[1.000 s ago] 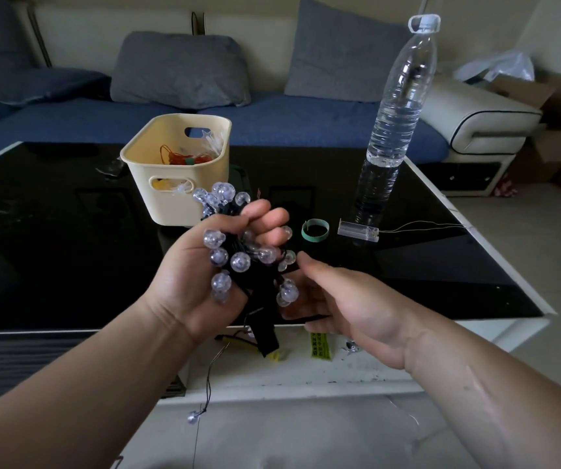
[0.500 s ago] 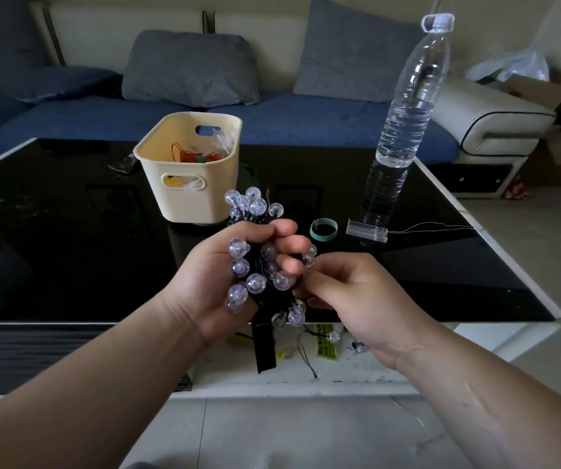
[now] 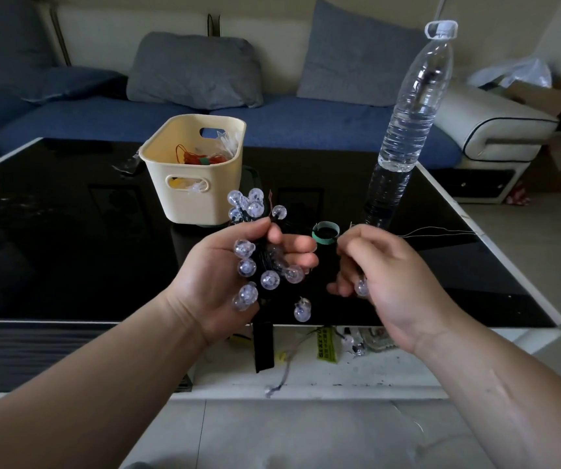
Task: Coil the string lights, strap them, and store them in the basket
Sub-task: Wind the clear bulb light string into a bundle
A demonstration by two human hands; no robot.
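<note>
Surface: black glass table (image 3: 69,248) is seen before a blue sofa (image 3: 103,120); a cream basket (image 3: 197,198), a water bottle (image 3: 411,113) and a green ring (image 3: 325,233) are set on it
Left: the left hand (image 3: 218,282) is curled round the coiled string lights (image 3: 265,262); the bundle is held above the near table edge, short of the basket
Right: the right hand (image 3: 390,282) is closed in a pinch on the free strand; a caught bulb (image 3: 361,286) is seen at its fingers
Change: the right hand has been drawn out to the right, clear of the bundle it was pressed against half a second ago; a gap is opened between the hands, and a dangling bulb (image 3: 302,311) is left in it
Strap: a black strap (image 3: 263,343) is seen hanging below the left hand, not yet wrapped
Meaning: another loop is judged to be in preparation; coiling looks nearly finished; strapping and storing are not yet done
</note>
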